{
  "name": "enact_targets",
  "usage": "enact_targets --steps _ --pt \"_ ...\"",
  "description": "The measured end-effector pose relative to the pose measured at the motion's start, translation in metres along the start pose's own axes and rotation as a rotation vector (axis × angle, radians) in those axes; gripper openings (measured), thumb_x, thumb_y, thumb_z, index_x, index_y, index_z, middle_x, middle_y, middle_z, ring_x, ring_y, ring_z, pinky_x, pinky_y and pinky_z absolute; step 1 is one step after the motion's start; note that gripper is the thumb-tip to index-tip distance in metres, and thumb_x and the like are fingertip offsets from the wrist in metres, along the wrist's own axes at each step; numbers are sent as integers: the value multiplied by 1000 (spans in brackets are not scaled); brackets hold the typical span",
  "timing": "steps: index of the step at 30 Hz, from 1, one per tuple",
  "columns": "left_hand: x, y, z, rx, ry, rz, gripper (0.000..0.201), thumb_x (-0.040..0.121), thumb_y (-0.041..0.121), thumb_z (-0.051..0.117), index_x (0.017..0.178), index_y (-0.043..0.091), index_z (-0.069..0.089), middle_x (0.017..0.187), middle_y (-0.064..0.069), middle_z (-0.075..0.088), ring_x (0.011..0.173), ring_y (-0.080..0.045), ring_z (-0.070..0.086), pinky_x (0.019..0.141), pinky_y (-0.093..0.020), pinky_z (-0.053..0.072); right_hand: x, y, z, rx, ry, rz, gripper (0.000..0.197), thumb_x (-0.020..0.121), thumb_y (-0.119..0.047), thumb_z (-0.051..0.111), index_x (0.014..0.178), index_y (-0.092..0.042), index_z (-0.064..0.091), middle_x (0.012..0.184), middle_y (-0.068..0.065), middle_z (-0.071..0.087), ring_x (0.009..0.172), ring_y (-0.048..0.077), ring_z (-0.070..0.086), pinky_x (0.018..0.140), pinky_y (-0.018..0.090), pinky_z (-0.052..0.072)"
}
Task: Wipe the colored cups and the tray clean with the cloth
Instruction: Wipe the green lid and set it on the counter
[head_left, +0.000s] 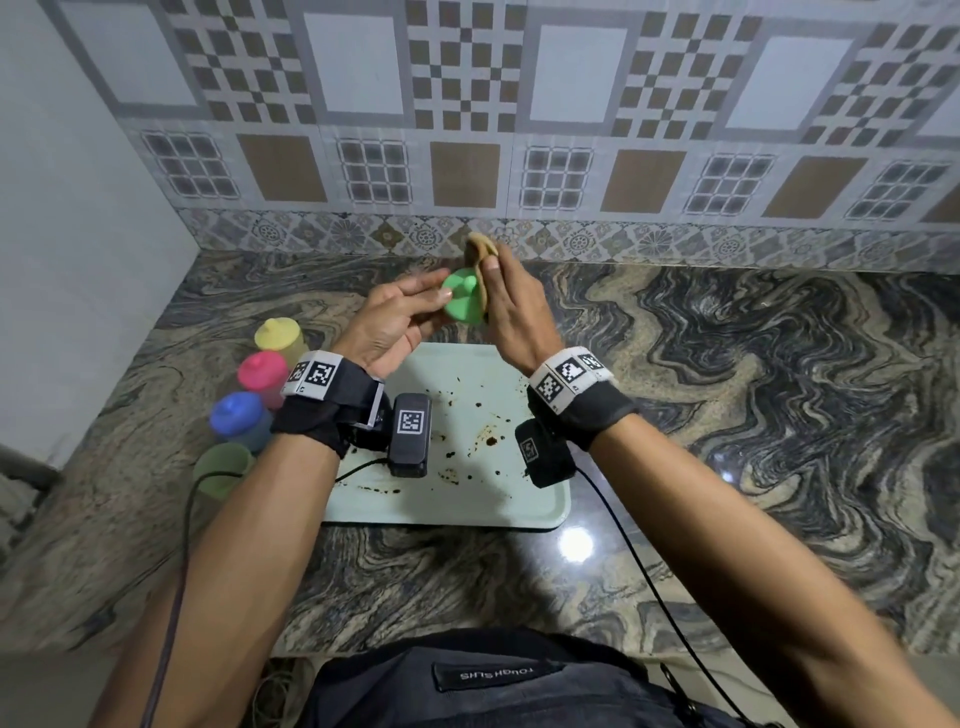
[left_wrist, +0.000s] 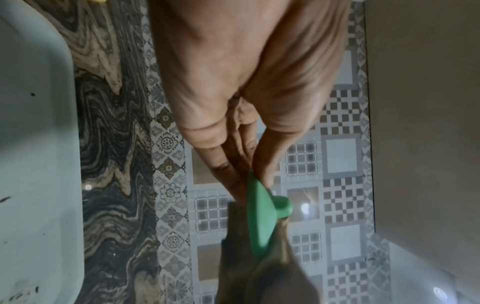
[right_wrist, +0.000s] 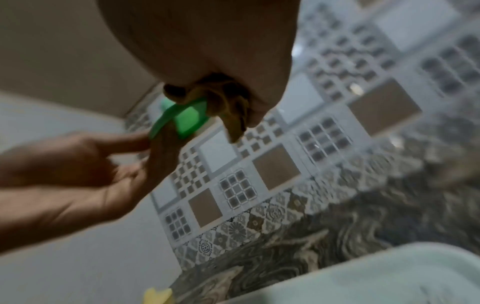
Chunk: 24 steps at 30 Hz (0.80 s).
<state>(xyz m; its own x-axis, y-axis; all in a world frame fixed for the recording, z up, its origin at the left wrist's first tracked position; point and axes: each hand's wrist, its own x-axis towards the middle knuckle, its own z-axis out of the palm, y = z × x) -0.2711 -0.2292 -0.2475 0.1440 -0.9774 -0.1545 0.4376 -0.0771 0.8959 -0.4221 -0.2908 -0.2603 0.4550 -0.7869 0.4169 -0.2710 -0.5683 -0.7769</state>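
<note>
At frame centre, above the stained tray (head_left: 540, 512), a green lid (head_left: 461, 300) is pinched by the left hand (head_left: 395, 322) and rubbed with the cloth (head_left: 483, 254) clenched in the right hand (head_left: 511, 317); it could be knocked loose by hard rubbing.

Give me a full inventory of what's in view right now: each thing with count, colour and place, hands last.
green lid: 1, bright green with a knob, held in the air above the far end of the tray
cloth: 1, tan, wrapped over the lid's right edge
tray: 1, pale mint with dark brown spots, on the counter in front of the person
lidded cups: 3, yellow, pink, blue, in a row left of the tray
open cup: 1, pale green, no lid, nearest end of that row
counter: 1, swirled dark and tan stone
wall tiles: patterned grey and brown, behind the counter
left hand: holds the lid's left edge in its fingers
right hand: grips the cloth against the lid
</note>
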Motion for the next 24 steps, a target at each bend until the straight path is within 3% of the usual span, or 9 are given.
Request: enact_targets --steps 2,4,7,9,11,13,18,21,24 --pt "2 1 -6 0 30 -6 32 93 -8 50 124 -3 56 97 -4 75 92 -14 71 78 -23 58 -1 3 -4 46 105 98 42 109 -30 30 141 -11 51 121 -2 61 92 2 59 79 19 43" --pt "2 2 -10 12 41 -3 33 93 -8 50 126 -4 55 98 -5 75 94 -15 71 80 -24 58 -6 -1 -5 52 76 56 42 110 -27 31 147 -12 44 140 4 55 119 14 57 100 23 46" --pt "1 4 -12 29 -26 8 31 94 -8 46 120 2 59 99 -4 74 95 -13 70 82 -23 57 -13 -5 1 18 -90 -123 44 110 -24 30 152 -12 35 158 10 37 147 22 34 120 32 29" --pt "-1 8 -13 66 -80 15 29 93 -7 47 117 5 60 100 -4 74 97 -14 69 87 -26 57 -10 -1 0 43 -54 -83 43 110 -24 30 151 -12 38 147 11 50 131 17 51 107 26 42" --pt "-3 10 -17 94 -112 15 31 92 -5 49 121 4 59 106 -5 73 103 -17 67 94 -32 54 -4 8 -5 103 80 74 42 109 -24 33 148 -13 45 119 8 65 95 4 59 81 14 47" --pt "-3 11 -19 105 -116 22 34 92 -4 51 125 3 57 109 -7 72 106 -18 66 95 -32 53 -4 10 -9 149 142 114 42 107 -27 36 144 -13 50 111 2 67 87 -2 57 80 18 45" --pt "4 10 -6 8 -17 81 18 94 -1 51 112 3 57 95 -4 74 90 -13 70 79 -25 58 -16 -2 -2 140 -32 -22 43 107 -21 38 149 -12 43 146 8 53 130 15 52 108 25 42" --pt "8 3 6 -130 182 145 10 96 6 55 104 4 62 89 -5 74 82 -12 71 69 -24 57 -18 -4 6 69 -8 -76 44 108 -20 37 151 -10 38 154 8 44 138 16 44 115 25 35" --pt "6 -7 15 -105 219 168 19 97 7 54 113 4 64 100 -5 73 90 -13 70 75 -25 57 -19 -5 12 40 18 -66 46 109 -22 35 152 -7 35 155 11 42 140 21 43 116 37 36"
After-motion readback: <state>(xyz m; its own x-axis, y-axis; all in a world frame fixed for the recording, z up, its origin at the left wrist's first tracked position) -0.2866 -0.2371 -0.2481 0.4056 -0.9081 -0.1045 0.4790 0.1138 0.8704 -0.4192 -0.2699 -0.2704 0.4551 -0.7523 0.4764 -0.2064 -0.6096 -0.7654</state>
